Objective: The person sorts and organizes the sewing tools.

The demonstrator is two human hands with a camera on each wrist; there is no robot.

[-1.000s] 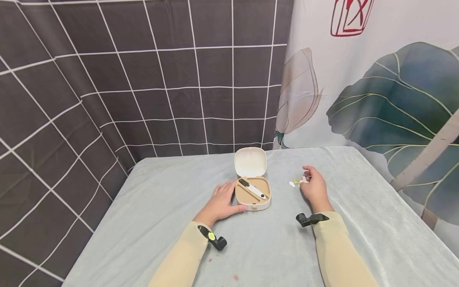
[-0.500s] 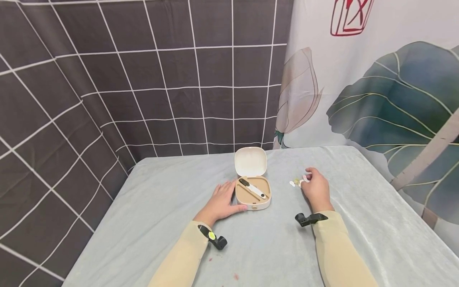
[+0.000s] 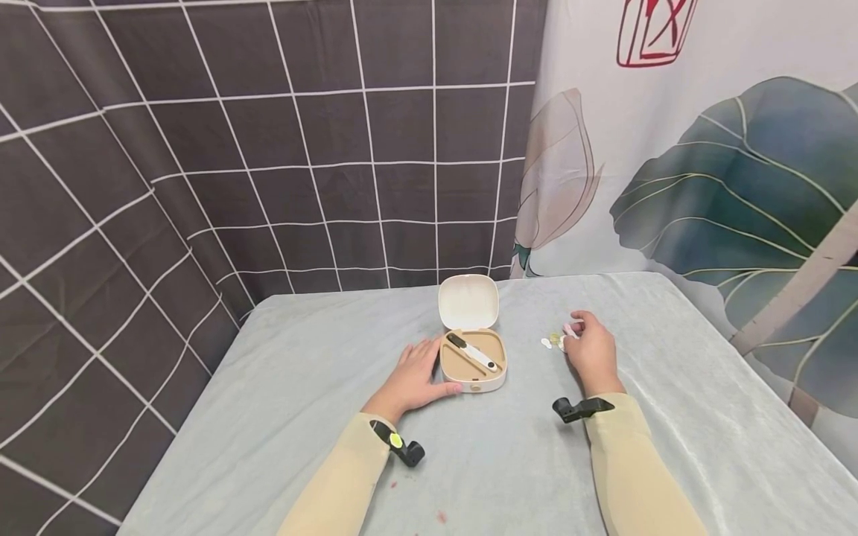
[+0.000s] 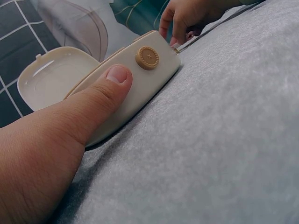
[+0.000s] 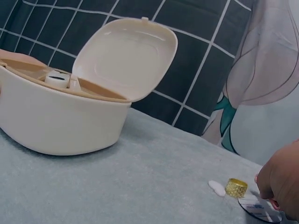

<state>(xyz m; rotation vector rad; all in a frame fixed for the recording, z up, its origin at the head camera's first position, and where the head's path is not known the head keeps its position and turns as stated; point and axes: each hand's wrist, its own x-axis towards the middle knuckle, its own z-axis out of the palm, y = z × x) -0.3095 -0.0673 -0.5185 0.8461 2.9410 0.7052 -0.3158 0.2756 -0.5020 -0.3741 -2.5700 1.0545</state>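
A cream sewing box (image 3: 473, 383) stands with its lid (image 3: 468, 302) raised and a button-shaped clasp (image 4: 147, 58) on its front. My left hand (image 3: 412, 378) holds its left side, the thumb (image 4: 105, 93) along the front wall and the fingers by the side. A white tool with a black end (image 3: 472, 353) lies diagonally in the tan tray (image 3: 492, 345). My right hand (image 3: 590, 350) pinches a small pink-and-white thing (image 3: 569, 330), mostly hidden by the fingers. Just left of that hand lie a gold thimble (image 5: 236, 187), a small white piece (image 5: 217, 188) and a flat round disc (image 5: 257, 207).
A pale grey-blue cloth (image 3: 322, 357) covers the table. Behind it hang a dark checked curtain (image 3: 395, 126) and a white one with leaf prints (image 3: 590, 67). A black wrist camera mount sits on each beige sleeve (image 3: 633, 447).
My right fingers have shifted slightly about the small things on the cloth; a white strip seen between them half a second ago shows less now. The left hand and the box stay put.
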